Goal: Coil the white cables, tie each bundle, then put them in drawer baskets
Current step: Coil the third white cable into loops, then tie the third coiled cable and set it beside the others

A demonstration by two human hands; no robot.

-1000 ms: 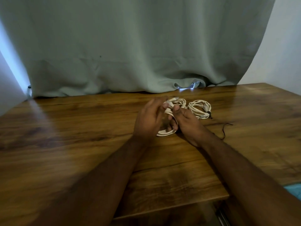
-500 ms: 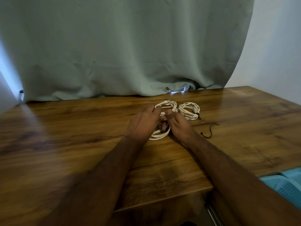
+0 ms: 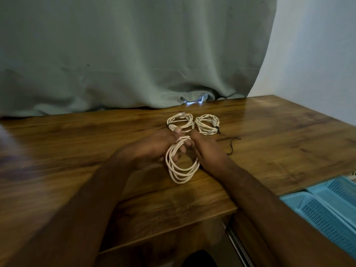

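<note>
3 coiled white cables (image 3: pixel 182 164), 2 tied

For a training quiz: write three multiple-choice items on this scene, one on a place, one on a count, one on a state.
1. Where does the loose black tie string lie?
A) right of the hands B) in the basket C) on the curtain
2. How many coiled white cable bundles are there?
A) one B) three C) five
3. The nearest white cable coil is:
A) held by both hands B) lying untouched C) in the blue plastic basket

Answers: 1 A, it lies on the wooden table; 2 B, two behind, one held; 3 A, the left hand and right hand grip it.
</note>
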